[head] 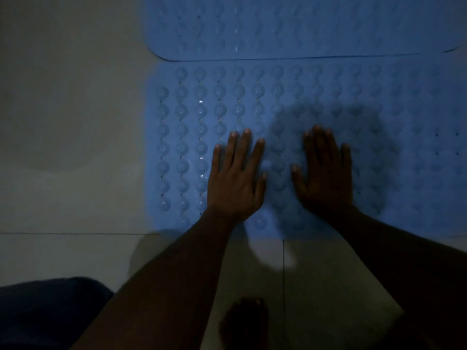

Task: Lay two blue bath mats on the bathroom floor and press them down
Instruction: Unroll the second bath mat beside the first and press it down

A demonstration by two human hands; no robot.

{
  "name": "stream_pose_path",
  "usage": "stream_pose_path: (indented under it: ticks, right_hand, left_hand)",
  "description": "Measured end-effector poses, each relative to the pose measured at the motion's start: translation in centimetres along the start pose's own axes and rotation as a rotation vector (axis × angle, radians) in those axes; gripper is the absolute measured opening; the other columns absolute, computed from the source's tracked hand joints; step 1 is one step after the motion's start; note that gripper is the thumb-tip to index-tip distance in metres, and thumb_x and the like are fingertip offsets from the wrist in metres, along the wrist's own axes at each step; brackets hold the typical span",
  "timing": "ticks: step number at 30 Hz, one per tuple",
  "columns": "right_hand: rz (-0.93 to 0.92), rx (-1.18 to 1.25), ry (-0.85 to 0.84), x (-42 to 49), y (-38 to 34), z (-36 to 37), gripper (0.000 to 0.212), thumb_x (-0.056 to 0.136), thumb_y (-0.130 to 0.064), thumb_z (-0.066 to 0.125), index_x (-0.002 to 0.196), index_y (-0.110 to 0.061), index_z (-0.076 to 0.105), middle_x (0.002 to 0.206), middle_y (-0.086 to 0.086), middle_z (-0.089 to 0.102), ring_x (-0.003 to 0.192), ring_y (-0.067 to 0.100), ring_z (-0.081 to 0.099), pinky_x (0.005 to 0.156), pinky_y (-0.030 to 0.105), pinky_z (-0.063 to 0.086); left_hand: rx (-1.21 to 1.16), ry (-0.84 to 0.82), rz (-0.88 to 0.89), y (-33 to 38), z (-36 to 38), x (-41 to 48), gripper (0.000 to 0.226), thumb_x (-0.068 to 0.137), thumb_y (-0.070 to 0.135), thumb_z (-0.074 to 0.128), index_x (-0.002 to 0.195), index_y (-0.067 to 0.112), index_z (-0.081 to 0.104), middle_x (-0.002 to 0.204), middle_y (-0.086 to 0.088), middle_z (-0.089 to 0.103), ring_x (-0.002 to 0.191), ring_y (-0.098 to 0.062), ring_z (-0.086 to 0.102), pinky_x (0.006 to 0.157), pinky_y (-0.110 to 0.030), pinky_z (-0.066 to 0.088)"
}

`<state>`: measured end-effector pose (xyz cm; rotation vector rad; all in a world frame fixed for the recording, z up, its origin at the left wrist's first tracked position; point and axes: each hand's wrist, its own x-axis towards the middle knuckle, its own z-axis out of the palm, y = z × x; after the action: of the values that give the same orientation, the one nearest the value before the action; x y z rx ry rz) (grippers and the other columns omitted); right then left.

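Two blue bath mats are seen on the pale tiled floor (70, 137): the far mat (290, 26) lies with its near edge overlapping the near mat (316, 84). The left hand (235, 178) is laid flat on the near mat, fingers straight and slightly spread. The right hand (324, 173) is pressed flat just beside it, in shadow. A bare foot (246, 322) is glimpsed below, on the tiles.

Top & rt edges cut far blue studded rubber mat (278, 26); rt edge cuts near blue suction-cup mat (417, 109); foot (243, 322) too dark.
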<state>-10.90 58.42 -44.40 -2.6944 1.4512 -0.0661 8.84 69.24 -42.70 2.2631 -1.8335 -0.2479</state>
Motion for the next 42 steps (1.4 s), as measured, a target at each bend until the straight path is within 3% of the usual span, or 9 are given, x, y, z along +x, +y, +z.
stream_pose_path:
  ticks: [7,13,26,31,36,42]
  right_hand:
    - [0.042,-0.002,0.041,0.7,-1.6,-0.3,0.072,0.101,-0.047,0.037,0.162,-0.012,0.022,0.17,0.012,0.016,0.158,0.03,0.013,0.124,0.06,0.009]
    - [-0.062,0.066,-0.01,0.6,-10.0,0.7,0.071,0.102,-0.043,0.039,0.161,-0.007,0.023,0.169,0.013,0.016,0.158,0.028,0.011,0.125,0.058,0.012]
    - [-0.035,0.002,-0.015,0.7,-10.8,1.1,0.071,0.103,-0.043,0.036,0.162,-0.007,0.017,0.17,0.013,0.013,0.158,0.031,0.009,0.124,0.063,0.008]
    - [-0.181,0.036,-0.002,-0.7,-12.4,1.1,0.07,0.102,-0.043,0.04,0.161,-0.01,0.023,0.169,0.014,0.018,0.158,0.032,0.011,0.124,0.06,0.012]
    - [-0.165,0.035,0.01,-0.5,-12.7,0.9,0.069,0.103,-0.043,0.039,0.162,-0.012,0.022,0.169,0.013,0.017,0.157,0.033,0.012,0.123,0.06,0.014]
    - [-0.161,0.056,-0.016,-0.2,-12.5,0.5,0.073,0.1,-0.048,0.041,0.162,-0.013,0.023,0.17,0.012,0.017,0.158,0.031,0.012,0.124,0.06,0.01]
  left_hand:
    - [0.083,-0.055,-0.07,-4.7,0.9,-0.8,0.073,0.101,0.054,0.035,0.166,0.024,0.019,0.175,-0.006,0.006,0.161,-0.026,0.001,0.127,-0.056,0.008]
    - [0.033,-0.016,-0.071,-4.4,0.8,-0.8,0.069,0.102,0.046,0.04,0.165,0.023,0.024,0.174,-0.006,0.013,0.161,-0.026,0.005,0.127,-0.056,0.012]
    - [0.068,-0.004,-0.071,-8.3,-0.4,-2.7,0.07,0.1,0.05,0.035,0.163,0.021,0.03,0.173,-0.01,0.017,0.161,-0.029,0.01,0.127,-0.056,0.013]
    - [0.041,0.018,-0.067,-8.2,-0.4,-2.7,0.068,0.101,0.046,0.034,0.163,0.017,0.03,0.172,-0.011,0.019,0.16,-0.029,0.011,0.126,-0.057,0.015]
    - [0.027,0.078,-0.208,-7.3,-1.0,-4.2,0.069,0.102,0.047,0.034,0.162,0.014,0.031,0.171,-0.013,0.019,0.16,-0.031,0.013,0.128,-0.054,0.012]
    - [0.061,0.084,-0.199,-7.0,0.3,-5.9,0.069,0.1,0.05,0.037,0.161,0.016,0.037,0.17,-0.012,0.025,0.159,-0.03,0.016,0.125,-0.056,0.018]
